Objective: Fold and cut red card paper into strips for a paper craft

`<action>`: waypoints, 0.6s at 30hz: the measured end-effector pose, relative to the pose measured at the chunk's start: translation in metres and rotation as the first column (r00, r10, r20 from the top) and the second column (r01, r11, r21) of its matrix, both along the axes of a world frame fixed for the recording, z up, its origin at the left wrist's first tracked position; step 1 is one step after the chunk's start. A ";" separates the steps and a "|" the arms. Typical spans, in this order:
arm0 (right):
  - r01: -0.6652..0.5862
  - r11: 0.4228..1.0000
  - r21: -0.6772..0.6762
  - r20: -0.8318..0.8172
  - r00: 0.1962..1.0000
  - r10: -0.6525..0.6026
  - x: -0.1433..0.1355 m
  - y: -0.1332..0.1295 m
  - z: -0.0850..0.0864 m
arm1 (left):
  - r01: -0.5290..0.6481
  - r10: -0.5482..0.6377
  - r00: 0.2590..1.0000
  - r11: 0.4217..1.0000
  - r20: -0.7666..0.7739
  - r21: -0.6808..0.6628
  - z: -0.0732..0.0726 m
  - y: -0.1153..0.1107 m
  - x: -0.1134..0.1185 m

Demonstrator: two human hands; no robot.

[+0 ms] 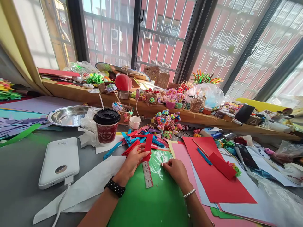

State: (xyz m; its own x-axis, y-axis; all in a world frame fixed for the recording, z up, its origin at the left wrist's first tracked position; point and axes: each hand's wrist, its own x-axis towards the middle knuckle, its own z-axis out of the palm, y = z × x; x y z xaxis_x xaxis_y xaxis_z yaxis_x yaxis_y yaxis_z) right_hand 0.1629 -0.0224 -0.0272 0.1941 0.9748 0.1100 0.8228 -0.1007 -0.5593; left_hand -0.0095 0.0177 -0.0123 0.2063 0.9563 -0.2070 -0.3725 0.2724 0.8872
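Observation:
My left hand (133,160) grips a folded red paper strip (148,145) that stands upright between thumb and fingers. Just below the strip, a small ruler (148,176) lies on a shiny green sheet (151,205). Over the right part of that sheet, my right hand (175,170) is curled, thumb and index finger pinched together at a clear plastic film; whether anything is between the fingertips I cannot make out. Behind the left hand is a pile of blue folded strips (129,138) and red ones.
To the left stand a lidded coffee cup (106,126), a white power bank (60,162) with its cable, and a metal plate (71,116). Red paper (220,189) and other coloured sheets lie right. Paper flowers (167,121) and crafts crowd the wooden ledge (151,108) under the windows.

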 end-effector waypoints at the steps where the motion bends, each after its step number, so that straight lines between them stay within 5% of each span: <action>1: -0.004 1.000 -0.023 0.011 1.000 0.004 0.000 0.000 -0.001 | 0.007 -0.007 1.000 1.000 0.001 0.000 0.000 0.000 0.000; 11: -0.009 1.000 -0.019 0.000 1.000 0.009 -0.001 0.003 -0.005 | -0.010 0.010 0.999 1.000 -0.038 0.003 0.004 -0.002 0.002; 14: -0.015 0.987 0.159 -0.079 0.996 0.028 -0.002 0.000 0.003 | -0.011 0.011 1.000 1.000 -0.029 -0.002 0.001 0.000 0.002; 18: 0.088 0.872 0.482 -0.207 0.978 0.015 -0.003 -0.006 0.011 | -0.025 0.025 1.000 1.000 0.004 -0.004 -0.003 0.002 0.001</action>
